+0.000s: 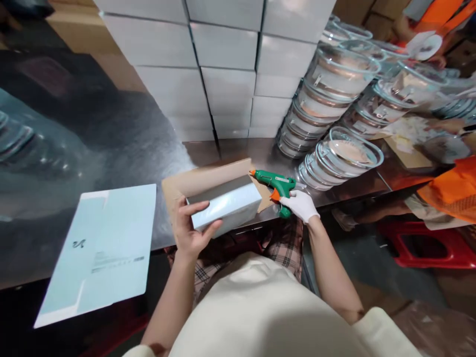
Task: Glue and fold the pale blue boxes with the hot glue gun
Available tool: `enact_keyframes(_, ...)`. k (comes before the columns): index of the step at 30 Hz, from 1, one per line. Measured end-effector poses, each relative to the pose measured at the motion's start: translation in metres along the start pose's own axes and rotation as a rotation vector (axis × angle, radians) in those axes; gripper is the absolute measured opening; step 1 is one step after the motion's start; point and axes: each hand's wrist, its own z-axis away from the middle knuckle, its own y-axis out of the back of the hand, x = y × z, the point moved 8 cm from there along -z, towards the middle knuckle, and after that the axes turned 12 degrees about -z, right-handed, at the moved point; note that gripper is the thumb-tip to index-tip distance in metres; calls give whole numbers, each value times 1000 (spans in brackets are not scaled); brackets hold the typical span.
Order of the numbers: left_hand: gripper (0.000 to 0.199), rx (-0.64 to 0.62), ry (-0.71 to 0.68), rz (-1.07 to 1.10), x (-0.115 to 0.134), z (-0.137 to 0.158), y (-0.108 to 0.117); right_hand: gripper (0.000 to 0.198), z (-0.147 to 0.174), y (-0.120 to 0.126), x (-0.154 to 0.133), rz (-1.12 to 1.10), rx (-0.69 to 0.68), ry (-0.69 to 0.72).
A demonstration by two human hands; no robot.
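My bare left hand (192,225) grips the left end of a light blue-white box (226,204), with the thumb and fingers bent around it. The box is tilted over a sheet of brown cardboard (208,178) at the table's front edge. In a white glove, my right hand (300,204) is wrapped round the handle of a green glue gun (275,182) with an orange nozzle and trigger. Its nozzle points left, near the far right corner of the box. Left of my left hand, a flat unfolded pale blue carton (115,248) overhangs the table edge.
A tall wall of stacked white boxes (228,91) stands behind the cardboard. Stacks of round glass containers (340,153) rise to the right on the metal table (141,153). A red stool (431,245) and people in orange vests are at the right.
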Motion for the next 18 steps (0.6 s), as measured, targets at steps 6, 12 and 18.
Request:
enact_keyframes(6, 34, 227, 225, -15, 7, -6, 19, 46, 10, -5, 2, -703, -6, 31)
enact_keyframes(12, 25, 16, 516, 56, 15, 22, -2, 44, 54, -21, -28, -1132, -210, 153)
enact_keyframes(18, 26, -78, 464, -39, 30, 27, -22, 30, 98, -25, -34, -753, -240, 490)
